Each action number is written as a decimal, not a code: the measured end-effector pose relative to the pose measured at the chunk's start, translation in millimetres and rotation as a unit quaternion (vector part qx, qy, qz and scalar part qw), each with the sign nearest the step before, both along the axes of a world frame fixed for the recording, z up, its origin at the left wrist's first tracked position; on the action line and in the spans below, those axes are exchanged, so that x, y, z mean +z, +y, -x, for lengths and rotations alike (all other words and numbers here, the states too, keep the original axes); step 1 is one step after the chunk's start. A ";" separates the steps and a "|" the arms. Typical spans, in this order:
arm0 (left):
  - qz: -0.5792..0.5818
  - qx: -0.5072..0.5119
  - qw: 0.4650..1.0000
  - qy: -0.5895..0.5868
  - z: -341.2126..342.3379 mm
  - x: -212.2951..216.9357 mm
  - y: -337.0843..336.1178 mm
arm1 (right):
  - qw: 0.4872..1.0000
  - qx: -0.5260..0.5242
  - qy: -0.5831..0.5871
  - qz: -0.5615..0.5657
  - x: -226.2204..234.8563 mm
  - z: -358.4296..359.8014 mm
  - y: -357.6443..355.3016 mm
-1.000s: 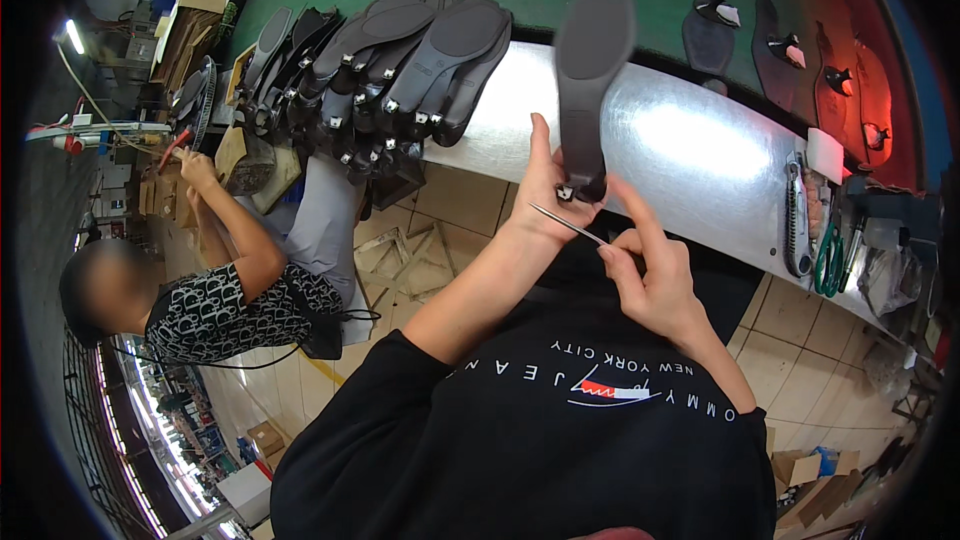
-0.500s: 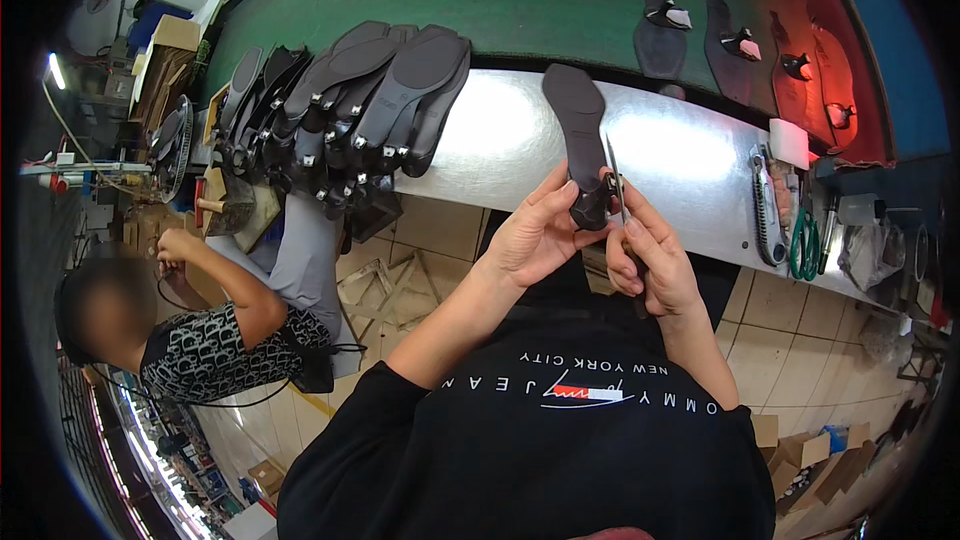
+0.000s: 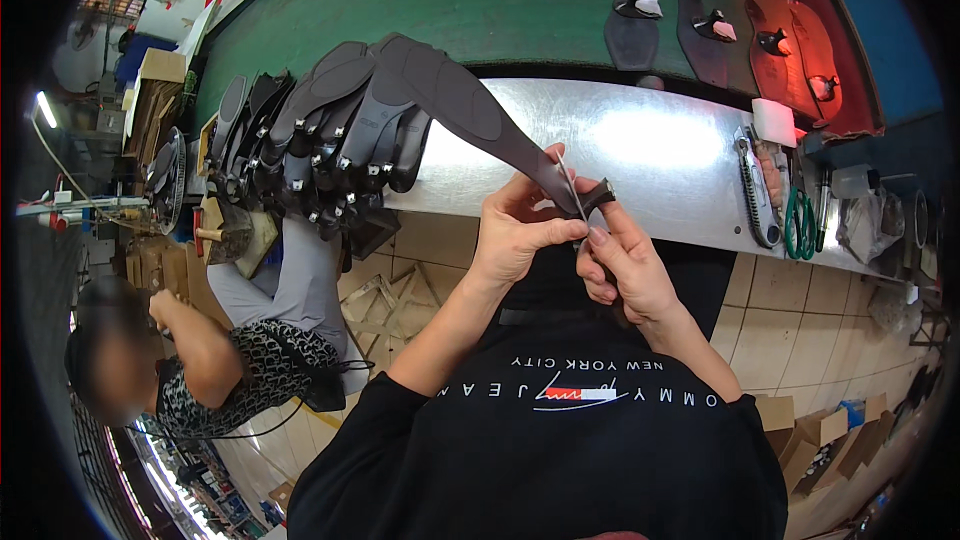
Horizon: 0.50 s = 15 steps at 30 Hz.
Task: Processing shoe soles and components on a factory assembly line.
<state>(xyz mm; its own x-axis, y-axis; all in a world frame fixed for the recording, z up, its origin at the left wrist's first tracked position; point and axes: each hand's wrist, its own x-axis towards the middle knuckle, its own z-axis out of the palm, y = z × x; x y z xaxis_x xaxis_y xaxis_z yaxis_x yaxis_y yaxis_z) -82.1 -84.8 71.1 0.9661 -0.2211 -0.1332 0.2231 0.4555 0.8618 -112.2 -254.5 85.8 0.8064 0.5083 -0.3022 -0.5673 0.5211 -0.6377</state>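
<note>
My left hand (image 3: 512, 242) is closed around the heel end of a black shoe sole (image 3: 455, 105), which slants up and to the left with its underside in view. The heel (image 3: 598, 198) sticks out to the right of the fingers. My right hand (image 3: 632, 265) grips a thin tool with a narrow metal blade (image 3: 567, 178), its handle mostly hidden in the palm. The blade crosses the sole close to the heel; whether it touches there I cannot tell. Both thumbs meet near the blade.
Heeled soles (image 3: 335, 130) lie piled on the left of the metal bench (image 3: 660, 135). Several more soles (image 3: 630, 35) rest on the green surface at the back. A box cutter (image 3: 757, 190) and green-handled scissors (image 3: 800, 225) lie at right. A co-worker (image 3: 205, 370) sits left.
The sole has swung from nearly upright to a leftward slant, its toe now overlapping the pile. The blade has tilted left with it, and my hands have drawn closer together.
</note>
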 end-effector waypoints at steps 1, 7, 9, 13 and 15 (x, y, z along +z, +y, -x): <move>0.007 -0.015 1.000 -0.010 -1.5 -1.1 -1.2 | 1.000 -0.009 -0.005 0.005 -1.9 -0.1 -1.0; 0.010 -0.015 1.000 -0.013 -1.9 -7.1 0.7 | 0.997 -0.053 -0.002 0.051 -11.6 -5.6 -2.2; 0.013 -0.014 1.000 -0.022 -0.9 -6.4 8.1 | 0.999 -0.037 -0.003 0.038 -5.0 -9.6 -5.4; -0.072 -0.030 0.997 -0.019 -3.0 4.3 35.8 | 0.985 -0.165 -0.018 -0.049 -11.9 -20.7 -42.6; -0.118 -0.015 0.991 -0.068 -14.7 16.0 57.8 | 0.968 -0.234 -0.025 0.083 -11.9 -24.4 -58.5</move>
<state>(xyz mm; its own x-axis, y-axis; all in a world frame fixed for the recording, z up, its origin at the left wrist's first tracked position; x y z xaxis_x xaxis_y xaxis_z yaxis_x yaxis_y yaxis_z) -67.4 -27.0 87.1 0.9722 -0.2279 -0.0533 0.1075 0.2325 0.9666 -87.8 -312.9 74.0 0.9525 0.0315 -0.3029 -0.2602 0.6010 -0.7557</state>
